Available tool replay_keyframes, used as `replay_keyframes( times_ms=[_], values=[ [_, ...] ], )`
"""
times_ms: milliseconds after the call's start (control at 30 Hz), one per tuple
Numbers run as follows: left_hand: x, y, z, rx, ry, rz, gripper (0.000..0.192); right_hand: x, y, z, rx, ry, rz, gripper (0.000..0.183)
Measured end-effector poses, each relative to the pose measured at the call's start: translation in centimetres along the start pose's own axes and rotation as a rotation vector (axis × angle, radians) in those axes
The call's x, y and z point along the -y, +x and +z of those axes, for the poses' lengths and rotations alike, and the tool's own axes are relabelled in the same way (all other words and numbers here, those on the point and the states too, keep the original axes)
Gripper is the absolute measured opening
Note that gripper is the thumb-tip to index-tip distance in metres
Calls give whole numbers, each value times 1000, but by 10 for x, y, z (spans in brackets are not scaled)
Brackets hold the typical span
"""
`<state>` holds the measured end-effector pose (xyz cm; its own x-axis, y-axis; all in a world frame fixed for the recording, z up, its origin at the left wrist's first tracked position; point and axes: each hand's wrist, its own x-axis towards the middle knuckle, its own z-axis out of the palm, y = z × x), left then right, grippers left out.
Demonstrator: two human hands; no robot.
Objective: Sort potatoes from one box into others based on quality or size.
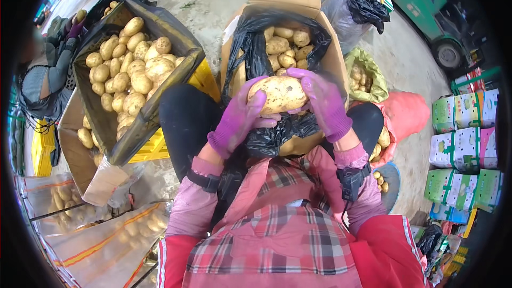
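Between my two purple-gloved hands I hold one large, pale yellow potato point(279, 95) with brown specks. My left hand point(244, 114) grips its left end, thumb on the near side. On the other end is my right hand point(322, 100), its fingers over the top and underneath. Below the potato stands an open cardboard box point(334, 44) between my knees. A black plastic bag point(248, 44) lines the box, and several potatoes point(286, 44) lie inside it. Part of the box's contents is hidden behind my hands.
At left, a lined bin point(192, 57) heaped with potatoes rests by a yellow crate point(150, 148). Another person point(52, 68) sits beyond it. To the right are a green sack point(378, 86), a red sack point(406, 112), a blue basin point(394, 192) and stacked cartons point(456, 150).
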<state>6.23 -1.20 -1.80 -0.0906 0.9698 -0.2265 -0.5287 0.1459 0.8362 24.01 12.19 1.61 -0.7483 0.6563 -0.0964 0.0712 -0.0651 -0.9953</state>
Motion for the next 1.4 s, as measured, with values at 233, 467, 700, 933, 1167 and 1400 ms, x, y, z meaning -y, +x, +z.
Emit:
replay_keyframes(
  times_ms=[233, 467, 700, 933, 1167, 1400],
  values=[
    [20, 10, -2, -6, 226, 541, 78, -17, 4, 10, -59, 125, -148, 48],
    [16, 13, 5, -34, 164, 412, 91, -16, 6, 8, -136, 97, -161, 47],
    [15, 9, -5, -237, 861, 731, 91, -21, 15, 30, -57, -256, -391, 42],
    [4, -11, 7, -172, 504, 608, 86, -44, 29, -8, -178, -241, -152, 37],
    [-106, -113, -167, -1061, 916, 639, 79, -58, 14, -61, -240, 19, 110, 41],
    [-107, -131, -291, -609, 1948, -751, 38, -76, -11, -91, -294, 86, 205, 42]
  ],
)
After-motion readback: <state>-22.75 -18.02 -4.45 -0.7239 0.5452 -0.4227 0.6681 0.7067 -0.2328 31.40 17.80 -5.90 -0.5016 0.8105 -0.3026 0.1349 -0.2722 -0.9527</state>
